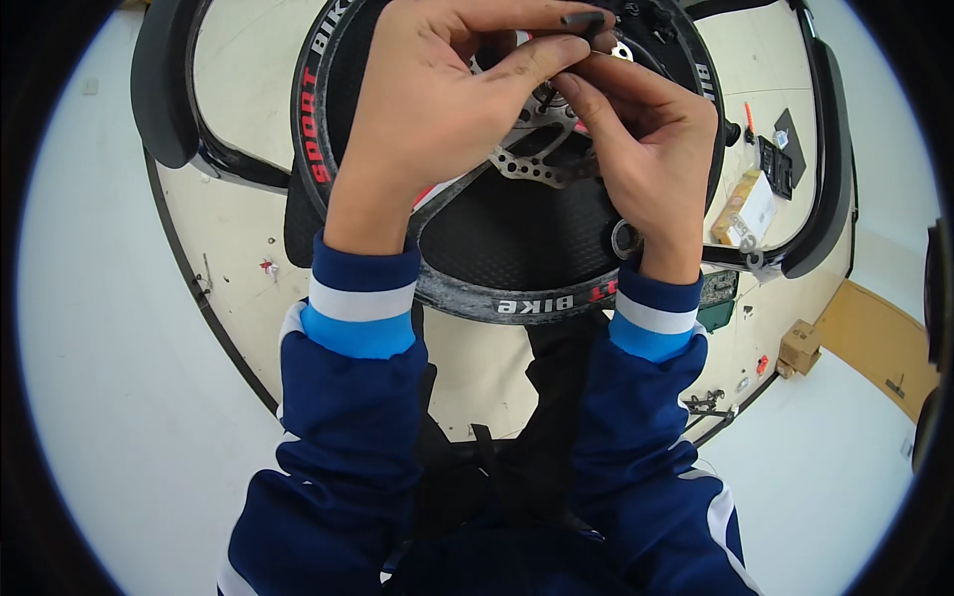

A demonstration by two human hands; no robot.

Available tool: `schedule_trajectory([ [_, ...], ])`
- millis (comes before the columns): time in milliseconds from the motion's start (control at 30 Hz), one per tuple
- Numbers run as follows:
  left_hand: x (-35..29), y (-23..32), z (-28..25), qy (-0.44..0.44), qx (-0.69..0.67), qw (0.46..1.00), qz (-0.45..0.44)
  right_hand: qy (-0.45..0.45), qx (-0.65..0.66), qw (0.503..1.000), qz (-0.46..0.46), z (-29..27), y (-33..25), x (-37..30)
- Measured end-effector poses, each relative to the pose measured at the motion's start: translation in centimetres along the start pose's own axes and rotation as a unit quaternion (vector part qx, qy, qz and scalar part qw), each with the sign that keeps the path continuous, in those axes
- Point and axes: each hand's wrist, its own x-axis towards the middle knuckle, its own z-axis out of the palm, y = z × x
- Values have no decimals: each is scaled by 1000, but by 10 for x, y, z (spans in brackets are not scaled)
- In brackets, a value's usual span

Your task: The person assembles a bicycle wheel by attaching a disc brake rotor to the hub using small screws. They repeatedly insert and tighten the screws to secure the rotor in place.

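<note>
A bicycle wheel [552, 306] with a black rim lies flat in front of me, a perforated metal brake disc [532, 171] at its hub. Above the hub, my left hand [437, 109] is closed in a pinch on a small black cylindrical part [584, 20]. My right hand [651, 144] is closed too, its thumb and fingertips meeting the left ones; what they pinch is hidden. Both hands cover much of the hub. Inside the rim, beside my right wrist, is a round metal ring [624, 238].
Under the wheel is a black textured seat [507, 243] between two armrests [164, 89]. On the floor at right are a black tool case [775, 169], a yellow box [740, 214], a green case [718, 288] and a cardboard box [800, 348]. Small parts lie at left.
</note>
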Motion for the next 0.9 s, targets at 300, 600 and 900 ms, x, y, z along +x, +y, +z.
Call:
schedule_trajectory([
  [300,1,0,2,-17,39,999,18,13,-82,997,3,3,-12,-1],
  [600,4,-16,-33,18,116,993,35,70,-27,996,50,-10,-16,1],
  [900,-9,-25,-15,-88,379,916,96,142,-17,987,78,-33,-10,4],
])
